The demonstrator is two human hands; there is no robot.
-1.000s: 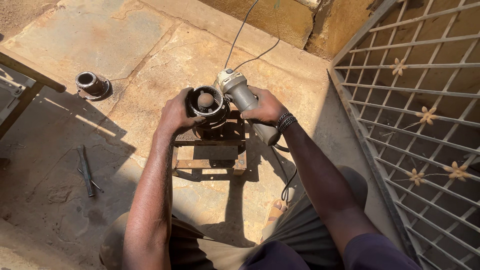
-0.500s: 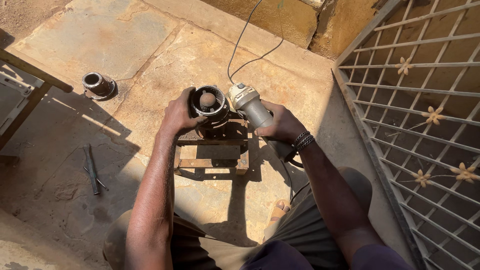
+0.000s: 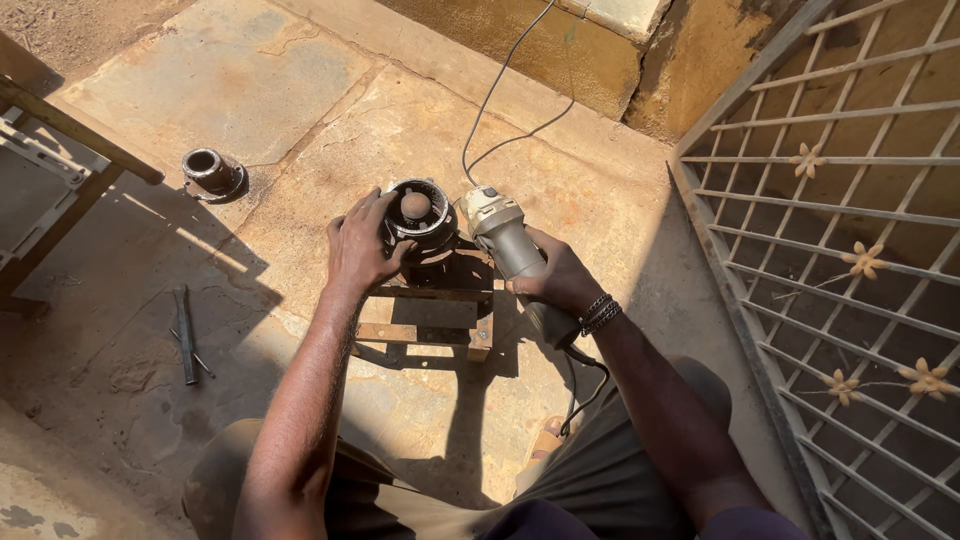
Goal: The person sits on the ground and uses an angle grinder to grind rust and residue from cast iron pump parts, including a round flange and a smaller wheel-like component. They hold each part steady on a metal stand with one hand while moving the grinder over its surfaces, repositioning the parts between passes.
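I'm gripping the round metal housing with my left hand, fingers curled on its left rim; it's sitting on the small wooden stand, centre scene. My right hand is wrapping the grey angle grinder, just right of the housing.

Two bare forearms reach forward from bent knees. The left hand is spread, fingers curled over and pressing down. The right hand, a beaded bracelet at its wrist, is closed in a firm wraparound grip, knuckles up.
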